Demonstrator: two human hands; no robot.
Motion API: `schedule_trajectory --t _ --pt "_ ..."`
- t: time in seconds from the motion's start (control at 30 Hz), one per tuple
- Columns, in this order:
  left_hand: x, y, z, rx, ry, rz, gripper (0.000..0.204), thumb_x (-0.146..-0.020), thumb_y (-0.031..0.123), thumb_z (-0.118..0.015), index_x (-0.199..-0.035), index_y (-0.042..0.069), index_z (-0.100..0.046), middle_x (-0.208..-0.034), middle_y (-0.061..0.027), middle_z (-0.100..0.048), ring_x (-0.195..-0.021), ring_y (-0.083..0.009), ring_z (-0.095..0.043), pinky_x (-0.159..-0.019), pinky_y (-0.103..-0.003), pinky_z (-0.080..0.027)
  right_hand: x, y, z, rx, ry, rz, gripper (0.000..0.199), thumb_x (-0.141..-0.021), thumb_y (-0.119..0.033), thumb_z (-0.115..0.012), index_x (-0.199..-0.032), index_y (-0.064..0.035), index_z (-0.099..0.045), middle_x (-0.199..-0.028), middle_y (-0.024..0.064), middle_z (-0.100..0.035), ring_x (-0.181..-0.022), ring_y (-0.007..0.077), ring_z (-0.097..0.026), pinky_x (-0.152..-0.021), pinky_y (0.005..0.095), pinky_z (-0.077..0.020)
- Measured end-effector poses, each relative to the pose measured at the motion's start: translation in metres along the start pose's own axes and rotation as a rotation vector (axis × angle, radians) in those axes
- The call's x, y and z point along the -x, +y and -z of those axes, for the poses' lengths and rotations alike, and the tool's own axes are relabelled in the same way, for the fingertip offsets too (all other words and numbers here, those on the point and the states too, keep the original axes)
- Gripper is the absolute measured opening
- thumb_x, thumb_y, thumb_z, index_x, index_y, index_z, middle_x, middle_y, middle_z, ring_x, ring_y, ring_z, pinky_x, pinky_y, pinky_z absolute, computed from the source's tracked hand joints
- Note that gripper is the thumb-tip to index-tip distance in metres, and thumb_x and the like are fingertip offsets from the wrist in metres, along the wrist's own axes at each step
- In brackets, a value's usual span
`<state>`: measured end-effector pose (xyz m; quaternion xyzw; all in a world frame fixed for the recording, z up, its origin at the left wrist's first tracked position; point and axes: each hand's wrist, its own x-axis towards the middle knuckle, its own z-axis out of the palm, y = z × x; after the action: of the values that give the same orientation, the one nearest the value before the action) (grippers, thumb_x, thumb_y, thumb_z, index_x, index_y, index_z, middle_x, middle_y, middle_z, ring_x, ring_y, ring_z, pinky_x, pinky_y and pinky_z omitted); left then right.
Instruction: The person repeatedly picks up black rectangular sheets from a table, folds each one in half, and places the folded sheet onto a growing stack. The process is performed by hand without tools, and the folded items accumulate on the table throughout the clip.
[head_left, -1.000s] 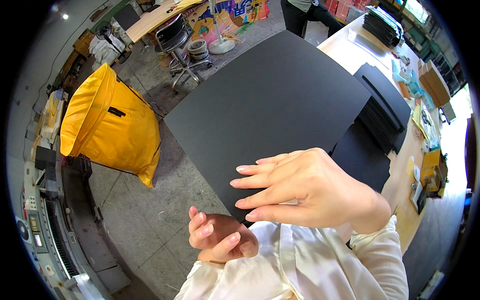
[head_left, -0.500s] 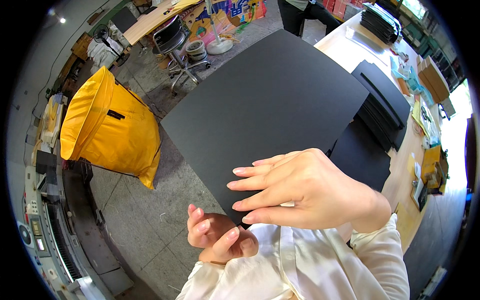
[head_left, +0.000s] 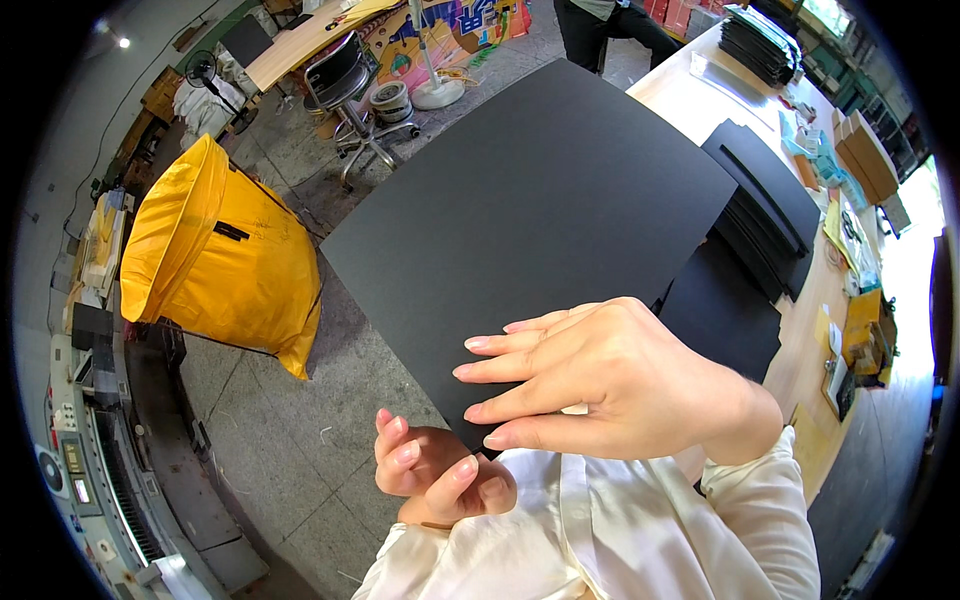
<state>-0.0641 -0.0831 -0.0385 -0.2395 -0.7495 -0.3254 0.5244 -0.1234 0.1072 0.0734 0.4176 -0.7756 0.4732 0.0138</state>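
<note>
A large black sheet of board (head_left: pixel 530 210) stretches in front of me, its near corner pointing at my body. My right hand (head_left: pixel 620 385) lies palm down over the near part of this board, fingers stretched out and slightly spread. A small white patch (head_left: pixel 576 408) shows below that hand's knuckles; what it is I cannot make out. Just left of the near corner, my left hand (head_left: pixel 445 475) is turned up with loosely curled fingers held apart. Nothing shows in it, and whether it touches the board's edge is hard to see.
At right, a long wooden table (head_left: pixel 800 375) carries more black board pieces (head_left: pixel 765 200), a dark stack (head_left: pixel 760 48) and brown boxes (head_left: pixel 865 155). A yellow sack (head_left: pixel 225 255) stands on the floor at left, near a machine (head_left: pixel 85 470). Behind are a wheeled chair (head_left: pixel 345 85) and another person's legs (head_left: pixel 610 35).
</note>
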Motion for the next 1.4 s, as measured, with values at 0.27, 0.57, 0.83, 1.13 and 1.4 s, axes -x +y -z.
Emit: schedule_trajectory --t 0.27,0.57,0.83,1.13,1.4 --pt "-0.001 0.0 0.002 -0.008 -0.024 0.0 0.038 -0.091 0.025 -0.035 -0.126 0.016 -0.048 -0.135 -0.018 -0.033 -0.132 -0.0449 -0.037 -0.105 -0.053 -0.037 0.0 0.0 0.0 0.008 -0.002 0.002 0.023 -0.086 -0.025 -0.065 -0.093 -0.0063 -0.077 -0.106 0.0149 -0.072 -0.107 0.0264 -0.067 -0.093 0.0359 -0.0527" --pt "0.002 0.001 0.001 -0.016 -0.032 0.023 0.038 -0.091 0.025 -0.036 -0.126 0.018 -0.048 -0.136 -0.0192 -0.031 -0.131 -0.046 -0.037 -0.104 -0.053 -0.036 -0.001 0.002 0.0 0.006 -0.002 0.006 0.023 -0.086 -0.025 -0.065 -0.093 -0.0063 -0.077 -0.105 0.0147 -0.072 -0.107 0.0262 -0.067 -0.093 0.0351 -0.0527" --pt "0.0 0.005 -0.003 0.084 0.034 0.099 0.031 -0.088 0.03 -0.053 -0.118 0.021 -0.052 -0.125 -0.0089 -0.045 -0.125 -0.0312 -0.044 -0.113 -0.05 -0.029 0.001 0.002 0.001 0.009 0.006 0.013 0.023 -0.086 -0.025 -0.066 -0.091 -0.0059 -0.077 -0.104 0.0148 -0.072 -0.106 0.0264 -0.067 -0.093 0.0355 -0.0531" --pt "-0.054 0.018 0.012 0.171 -0.174 0.25 0.024 -0.079 -0.003 -0.059 -0.097 0.011 -0.053 -0.09 -0.0039 -0.056 -0.083 -0.0226 -0.058 -0.103 -0.05 -0.037 0.007 0.007 -0.012 0.234 0.178 0.254 0.032 -0.077 -0.025 -0.079 -0.1 -0.0041 -0.072 -0.105 0.011 -0.072 -0.101 0.0262 -0.07 -0.089 0.0384 -0.0557" --pt "-0.08 0.048 -0.01 0.099 -0.008 -0.117 0.013 -0.085 -0.004 -0.052 -0.092 0.006 -0.052 -0.093 -0.0077 -0.051 -0.092 -0.0297 -0.055 -0.09 -0.053 -0.045 0.045 0.02 0.027 0.906 0.583 0.315 0.033 -0.084 -0.015 -0.056 -0.115 -0.0115 -0.066 -0.113 0.0135 -0.068 -0.105 0.0256 -0.067 -0.096 0.0406 -0.0526"
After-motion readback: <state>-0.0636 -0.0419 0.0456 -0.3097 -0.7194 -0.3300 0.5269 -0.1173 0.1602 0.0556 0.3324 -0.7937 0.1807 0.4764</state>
